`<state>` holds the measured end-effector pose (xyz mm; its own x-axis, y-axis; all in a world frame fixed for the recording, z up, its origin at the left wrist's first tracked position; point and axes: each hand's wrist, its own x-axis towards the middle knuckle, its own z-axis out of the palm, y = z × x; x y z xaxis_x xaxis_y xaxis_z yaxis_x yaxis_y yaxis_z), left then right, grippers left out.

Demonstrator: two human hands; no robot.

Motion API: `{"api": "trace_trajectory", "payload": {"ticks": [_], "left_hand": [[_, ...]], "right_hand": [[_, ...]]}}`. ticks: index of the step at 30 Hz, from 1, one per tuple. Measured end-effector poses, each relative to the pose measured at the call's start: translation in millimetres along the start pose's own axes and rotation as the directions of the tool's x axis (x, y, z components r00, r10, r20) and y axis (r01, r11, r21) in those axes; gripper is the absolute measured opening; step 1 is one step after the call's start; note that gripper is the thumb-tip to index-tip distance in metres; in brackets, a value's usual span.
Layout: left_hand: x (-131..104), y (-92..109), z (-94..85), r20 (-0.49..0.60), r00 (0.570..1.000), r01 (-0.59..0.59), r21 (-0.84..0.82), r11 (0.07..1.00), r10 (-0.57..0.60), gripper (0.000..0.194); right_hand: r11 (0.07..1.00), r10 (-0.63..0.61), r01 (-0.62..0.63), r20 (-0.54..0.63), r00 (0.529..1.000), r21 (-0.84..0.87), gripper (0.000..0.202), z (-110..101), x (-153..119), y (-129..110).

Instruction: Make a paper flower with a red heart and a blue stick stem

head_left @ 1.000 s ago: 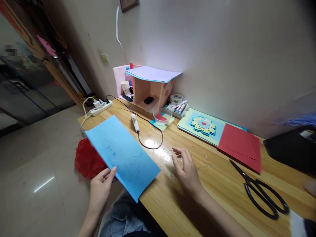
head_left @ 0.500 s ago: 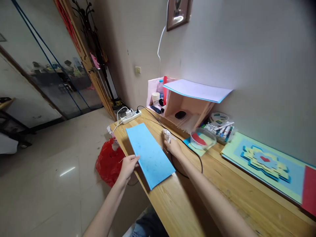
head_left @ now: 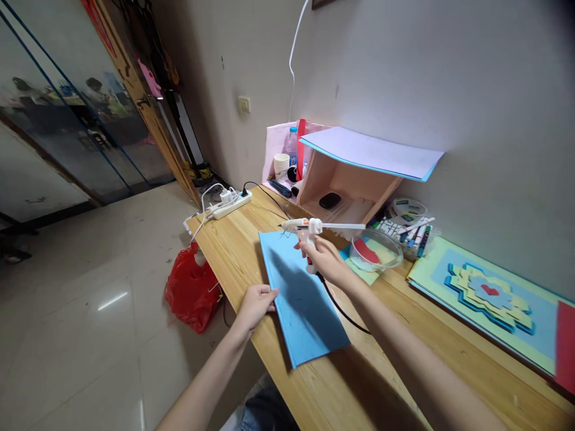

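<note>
While aloft, right hand [head_left: 327, 261] curled.

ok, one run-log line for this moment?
left hand: grips long edge of blue sheet | right hand: holds glue gun above sheet | glue stick: protrudes from gun's rear | red bag: beside table

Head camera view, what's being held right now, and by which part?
The right hand holds the hot glue gun by its handle; the left hand holds the blue sheet by its long left edge.

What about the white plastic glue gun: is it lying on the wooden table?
No, the right hand holds the white glue gun above the blue rectangular sheet.
</note>
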<state>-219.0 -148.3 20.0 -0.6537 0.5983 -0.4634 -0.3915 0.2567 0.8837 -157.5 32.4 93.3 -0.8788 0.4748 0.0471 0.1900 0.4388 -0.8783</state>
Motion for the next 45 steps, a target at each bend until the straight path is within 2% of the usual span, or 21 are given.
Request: {"api": "trace_trajectory", "payload": {"ticks": [5,14,24,45], "left_hand": [[-2.8,-6.4,10.5,0.020,1.000,0.020,0.022,1.000,-0.021,0.036],[-5.8,-7.7,14.0,0.018,1.000,0.005,0.074,0.997,-0.006,0.036],[-5.3,-10.1,13.6,0.010,1.000,0.004,0.098,0.995,-0.005,0.037],[-7.0,-7.3,14.2,0.009,1.000,-0.009,0.061,0.998,0.009,0.034]], "right_hand": [[0.982,0.171,-0.171,0.012,0.985,0.080,0.041,23.9,18.9,15.8],[0.971,0.234,-0.234,0.003,0.972,0.044,0.036,34.5,28.3,24.1],[0.970,0.240,-0.240,-0.002,0.971,0.022,0.037,38.0,28.0,28.9],[0.976,0.214,-0.216,0.053,0.975,0.031,0.039,28.3,2.3,22.4]]}}
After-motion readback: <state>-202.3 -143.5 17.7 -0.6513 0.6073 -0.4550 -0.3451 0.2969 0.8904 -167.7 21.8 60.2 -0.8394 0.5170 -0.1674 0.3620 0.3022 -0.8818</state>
